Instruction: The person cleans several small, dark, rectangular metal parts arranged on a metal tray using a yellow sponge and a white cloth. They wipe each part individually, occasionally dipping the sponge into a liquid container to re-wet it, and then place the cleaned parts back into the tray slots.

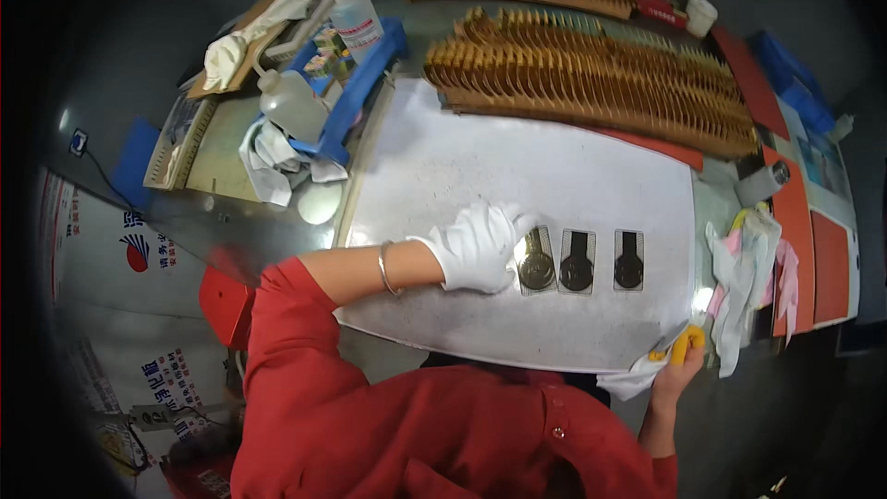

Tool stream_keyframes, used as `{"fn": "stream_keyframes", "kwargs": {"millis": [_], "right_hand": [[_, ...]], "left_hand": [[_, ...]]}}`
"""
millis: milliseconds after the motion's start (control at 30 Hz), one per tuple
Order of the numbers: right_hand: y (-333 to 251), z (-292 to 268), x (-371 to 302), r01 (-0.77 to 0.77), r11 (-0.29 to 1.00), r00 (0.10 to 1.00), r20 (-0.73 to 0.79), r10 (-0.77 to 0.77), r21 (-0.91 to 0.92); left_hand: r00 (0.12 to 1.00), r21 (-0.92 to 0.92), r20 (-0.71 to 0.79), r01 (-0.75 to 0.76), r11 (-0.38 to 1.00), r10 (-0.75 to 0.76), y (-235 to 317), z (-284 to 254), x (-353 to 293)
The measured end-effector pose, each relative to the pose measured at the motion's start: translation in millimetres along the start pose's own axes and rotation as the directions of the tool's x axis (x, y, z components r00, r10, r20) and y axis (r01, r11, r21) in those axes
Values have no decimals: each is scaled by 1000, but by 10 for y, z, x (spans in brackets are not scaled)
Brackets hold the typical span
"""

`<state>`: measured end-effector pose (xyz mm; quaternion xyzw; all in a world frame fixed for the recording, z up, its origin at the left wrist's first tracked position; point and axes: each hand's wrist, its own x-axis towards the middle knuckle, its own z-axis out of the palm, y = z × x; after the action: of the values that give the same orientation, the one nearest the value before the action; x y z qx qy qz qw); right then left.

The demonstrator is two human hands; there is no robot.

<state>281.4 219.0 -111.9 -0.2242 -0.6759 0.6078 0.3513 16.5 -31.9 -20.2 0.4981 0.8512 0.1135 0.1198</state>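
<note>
My left hand (479,248), in a white glove, is over the middle of the white work surface (425,166). Its fingers are bunched beside the leftmost of three flat metal pieces; what they grip, if anything, is hidden. That piece (536,263) is round with a straight bar on top, and shines gold. To its right lie two similar dark pieces, a middle one (577,263) and a right one (629,263). My right hand (679,370), with yellow covers on its fingers, is closed on a white cloth (633,381) at the front right edge.
Long racks (591,79) of upright gold-coloured pieces stand at the back. On the left, a blue tray (377,74) carries a squeeze bottle (356,18), near crumpled cloths (268,162). A grey cylinder (763,183) and hanging gloves or cloths (739,268) are on the right.
</note>
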Motion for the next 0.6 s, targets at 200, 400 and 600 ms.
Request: {"fn": "stream_keyframes", "kwargs": {"millis": [200, 400, 600], "right_hand": [[81, -121, -84, -96, 993, 995, -18, 95, -70], [8, -34, -57, -48, 996, 998, -47, 45, -72], [-33, -3, -48, -58, 998, 998, -26, 58, -10]], "left_hand": [[967, -67, -242, 64, 996, -78, 73, 228, -149], [947, -35, -301, 108, 994, -113, 324, 429, -126], [948, 2, -265, 182, 983, -175, 335, 466, -44]]}}
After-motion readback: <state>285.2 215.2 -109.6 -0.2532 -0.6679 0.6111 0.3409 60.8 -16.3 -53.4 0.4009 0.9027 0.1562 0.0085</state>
